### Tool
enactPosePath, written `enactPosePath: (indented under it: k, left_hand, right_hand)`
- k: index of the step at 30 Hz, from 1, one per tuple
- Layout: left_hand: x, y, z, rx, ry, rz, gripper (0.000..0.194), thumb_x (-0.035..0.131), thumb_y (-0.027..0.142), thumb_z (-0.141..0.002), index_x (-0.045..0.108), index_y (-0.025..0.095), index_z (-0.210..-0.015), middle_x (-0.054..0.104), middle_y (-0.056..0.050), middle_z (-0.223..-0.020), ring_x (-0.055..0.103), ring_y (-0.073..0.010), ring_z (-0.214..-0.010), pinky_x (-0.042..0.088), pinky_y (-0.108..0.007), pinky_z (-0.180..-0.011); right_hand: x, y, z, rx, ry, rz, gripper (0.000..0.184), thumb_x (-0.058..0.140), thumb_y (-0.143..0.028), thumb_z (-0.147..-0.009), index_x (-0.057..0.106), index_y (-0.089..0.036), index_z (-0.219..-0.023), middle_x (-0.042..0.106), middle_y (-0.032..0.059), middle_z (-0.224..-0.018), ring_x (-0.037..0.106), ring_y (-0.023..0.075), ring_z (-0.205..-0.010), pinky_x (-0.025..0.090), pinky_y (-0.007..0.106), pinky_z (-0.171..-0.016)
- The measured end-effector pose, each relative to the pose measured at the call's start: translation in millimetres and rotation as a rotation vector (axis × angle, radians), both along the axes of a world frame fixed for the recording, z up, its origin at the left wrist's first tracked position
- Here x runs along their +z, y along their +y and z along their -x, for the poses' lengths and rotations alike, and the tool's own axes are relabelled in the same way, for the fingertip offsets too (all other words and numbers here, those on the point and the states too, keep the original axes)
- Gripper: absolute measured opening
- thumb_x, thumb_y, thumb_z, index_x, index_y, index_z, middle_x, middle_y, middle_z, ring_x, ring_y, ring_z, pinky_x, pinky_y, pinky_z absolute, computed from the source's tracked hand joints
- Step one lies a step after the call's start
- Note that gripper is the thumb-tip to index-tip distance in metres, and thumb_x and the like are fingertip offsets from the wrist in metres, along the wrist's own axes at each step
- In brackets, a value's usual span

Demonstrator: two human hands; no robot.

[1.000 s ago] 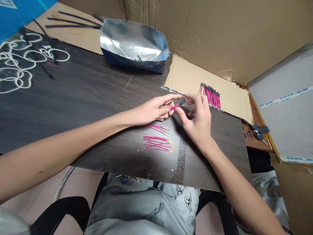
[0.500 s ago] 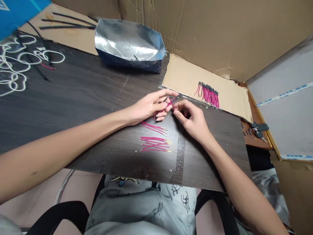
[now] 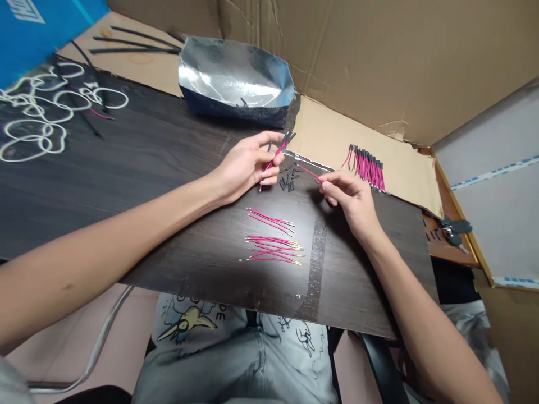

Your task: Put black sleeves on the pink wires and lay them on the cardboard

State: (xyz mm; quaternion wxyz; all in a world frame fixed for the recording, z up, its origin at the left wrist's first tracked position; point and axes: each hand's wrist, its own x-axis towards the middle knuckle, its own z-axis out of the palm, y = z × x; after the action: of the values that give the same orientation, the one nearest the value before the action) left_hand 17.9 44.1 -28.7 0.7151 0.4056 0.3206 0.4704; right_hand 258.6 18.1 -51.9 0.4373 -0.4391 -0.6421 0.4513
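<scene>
My left hand is closed around a small bundle of red wires, whose upper ends carry black sleeves. A short black tube also shows by its thumb. Between thumb and fingertips, my right hand pinches one red wire; its free end points left, toward the loose black sleeves on the table. Nearer to me lie two groups of red wires, an upper group and a lower group, with metal tips at their right ends.
Behind the hands stands an open silver-lined bag. Many black-sleeved red wires lie on a cardboard strip. White cord loops are at left, long black tubes behind them, and keys at right.
My hands have moved apart. The left bundle now points up and away, while my right hand has drawn right with a single wire. Loose black sleeves are now exposed between them.
</scene>
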Motion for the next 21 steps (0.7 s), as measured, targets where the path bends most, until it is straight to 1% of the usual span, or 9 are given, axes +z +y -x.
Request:
enactPosePath:
  k: [3,6,8,11,14,15,17,19,21]
  left_hand:
    - [1.0,2,0,-0.018,0.068,0.017,0.03,0.053,-0.001,-0.082,0.059,0.013,-0.108,0.051,0.003,-0.07,0.037,-0.0045,-0.046,0.027,-0.018,-0.044]
    - [-1.7,1,-2,-0.098,0.105,0.039,0.028,0.054,0.002,-0.086,0.061,0.012,-0.111,0.052,0.002,-0.07,0.033,-0.0043,-0.046,0.025,-0.019,-0.044]
    - [-3.5,-1,-3,-0.146,0.113,0.044,0.03,0.054,0.004,-0.088,0.062,0.012,-0.116,0.052,0.001,-0.071,0.032,-0.0049,-0.047,0.024,-0.02,-0.045]
    - [-4.1,-3,-3,-0.206,0.121,0.036,0.035,0.053,0.003,-0.09,0.061,0.012,-0.123,0.051,0.002,-0.071,0.033,-0.0054,-0.048,0.024,-0.02,-0.046]
    - [-3.0,-5,-3,-0.23,0.122,0.017,0.038,0.053,0.002,-0.091,0.06,0.011,-0.127,0.051,0.002,-0.071,0.036,-0.0056,-0.049,0.025,-0.021,-0.047]
    - [-2.9,-5,-3,-0.233,0.127,0.004,0.039,0.054,0.003,-0.091,0.06,0.011,-0.128,0.052,0.002,-0.071,0.038,-0.0059,-0.05,0.026,-0.021,-0.048]
    - [-3.8,-7,-4,-0.245,0.152,-0.041,0.043,0.056,0.004,-0.091,0.058,0.011,-0.134,0.056,0.001,-0.075,0.044,-0.0068,-0.054,0.031,-0.021,-0.049]
    - [-5.9,-8,-5,-0.269,0.19,-0.117,0.05,0.058,0.005,-0.092,0.055,0.012,-0.141,0.061,0.0,-0.079,0.049,-0.0072,-0.057,0.037,-0.022,-0.052]
    - [-8.7,-10,-6,-0.297,0.244,-0.196,0.056,0.059,0.007,-0.093,0.05,0.012,-0.148,0.063,0.0,-0.082,0.052,-0.0072,-0.057,0.043,-0.022,-0.055]
  right_hand:
    - [2.9,-2,-1,0.03,-0.013,0.008,0.011,0.071,-0.028,-0.089,0.077,-0.021,-0.094,0.063,-0.0035,-0.077,0.045,0.0089,-0.059,0.035,0.026,-0.059]
    - [3.6,-6,2,0.047,-0.053,0.035,0.013,0.066,-0.026,-0.088,0.075,-0.02,-0.095,0.06,-0.0041,-0.071,0.046,0.0098,-0.058,0.035,0.026,-0.057]
    - [2.8,-8,5,0.035,-0.135,0.013,0.014,0.062,-0.025,-0.089,0.073,-0.02,-0.095,0.059,-0.0043,-0.068,0.048,0.0108,-0.057,0.037,0.027,-0.057]
    - [1.1,-9,6,-0.029,-0.412,-0.146,0.014,0.062,-0.027,-0.091,0.072,-0.02,-0.097,0.06,-0.0041,-0.066,0.051,0.0126,-0.057,0.04,0.029,-0.06]
    - [1.1,-8,6,-0.104,-0.619,-0.35,0.015,0.063,-0.029,-0.094,0.073,-0.022,-0.102,0.07,0.0011,-0.081,0.062,0.0179,-0.074,0.047,0.033,-0.07]
    - [1.4,-9,6,-0.12,-0.616,-0.396,0.016,0.063,-0.03,-0.095,0.073,-0.022,-0.105,0.073,0.0036,-0.09,0.065,0.0201,-0.083,0.049,0.034,-0.073]
    - [1.7,-10,8,-0.138,-0.511,-0.424,0.021,0.062,-0.032,-0.098,0.072,-0.023,-0.114,0.076,0.0066,-0.105,0.068,0.0227,-0.096,0.052,0.036,-0.078]
    - [0.9,-13,11,-0.148,-0.342,-0.381,0.026,0.06,-0.035,-0.101,0.07,-0.024,-0.122,0.077,0.0066,-0.111,0.07,0.0226,-0.098,0.056,0.036,-0.078]
    - [-1.1,-17,15,-0.171,-0.21,-0.334,0.026,0.061,-0.037,-0.102,0.072,-0.026,-0.122,0.077,0.0056,-0.113,0.073,0.0222,-0.096,0.058,0.037,-0.077]
